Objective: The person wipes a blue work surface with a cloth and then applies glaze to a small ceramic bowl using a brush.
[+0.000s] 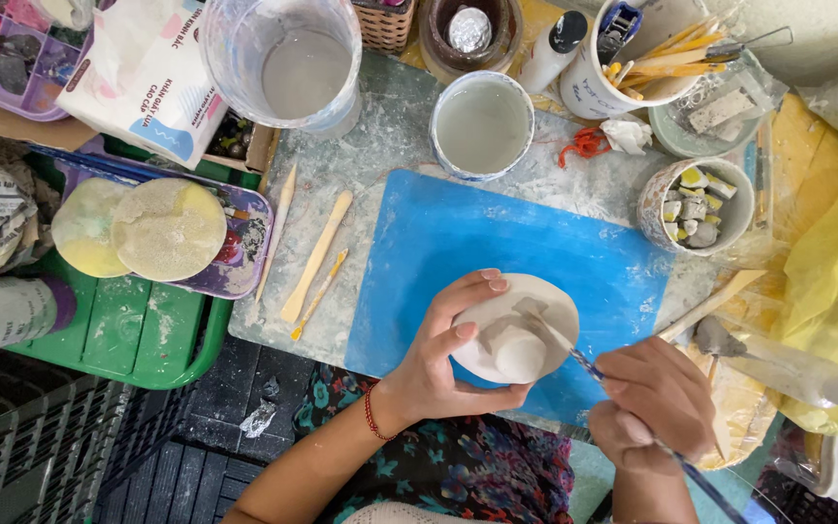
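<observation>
while cups (483,124) crowd, hands (438,364) brush clay piece (521,330).

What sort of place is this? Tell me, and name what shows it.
Probably a pottery or clay craft workspace. The left hand holds a pale clay piece, the right hand works it with a brush, and wooden modelling tools lie nearby.
</observation>
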